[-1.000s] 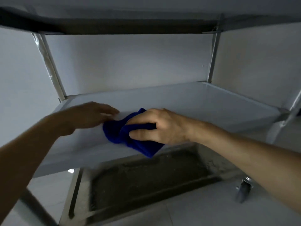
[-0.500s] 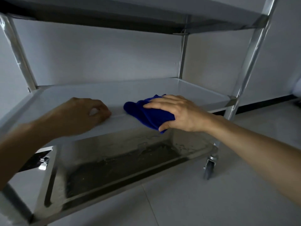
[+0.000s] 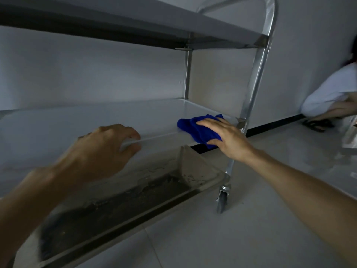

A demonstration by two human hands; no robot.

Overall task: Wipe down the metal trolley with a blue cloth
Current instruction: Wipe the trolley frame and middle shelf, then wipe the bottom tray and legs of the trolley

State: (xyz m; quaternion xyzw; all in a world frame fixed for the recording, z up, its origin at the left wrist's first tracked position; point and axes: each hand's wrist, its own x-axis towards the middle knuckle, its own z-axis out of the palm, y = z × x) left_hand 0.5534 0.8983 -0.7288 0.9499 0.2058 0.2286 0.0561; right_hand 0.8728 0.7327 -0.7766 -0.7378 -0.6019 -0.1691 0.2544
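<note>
Blue cloth [image 3: 199,128]: crumpled, deep blue, lying on the middle shelf [image 3: 96,120] of the metal trolley [image 3: 257,74], at the shelf's front right corner, just beside the right front upright. One fold hanging over the front lip.

Right hand [image 3: 226,138]: palm down, flat on the cloth, fingers [image 3: 208,123] spread and nearly straight across its top, thumb at the near edge under the overhanging fold. Pressing rather than gripping; not closed round the fabric.

Left hand [image 3: 108,149]: blurred, fingers curled in a loose half-closed hook over the front lip of the middle shelf, left of centre. Holding nothing else. Well apart from the cloth.

Middle shelf: pale, smooth, raised rim along back and right side; otherwise bare apart from cloth and hands.

Top shelf [image 3: 135,22]: seen from below, dark underside, joined to the bent tubular upright at right.

Bottom shelf [image 3: 119,206]: shiny tray, streaked and speckled with dull greyish residue, darker band along the middle.

Castor [image 3: 222,200]: single wheel visible under the right front upright, resting on the floor [image 3: 231,238].

Floor: pale large tiles, dark skirting strip along the wall [image 3: 87,74].

Second person [image 3: 332,93]: far right edge, crouched low by the wall, white top, partly cut off.
</note>
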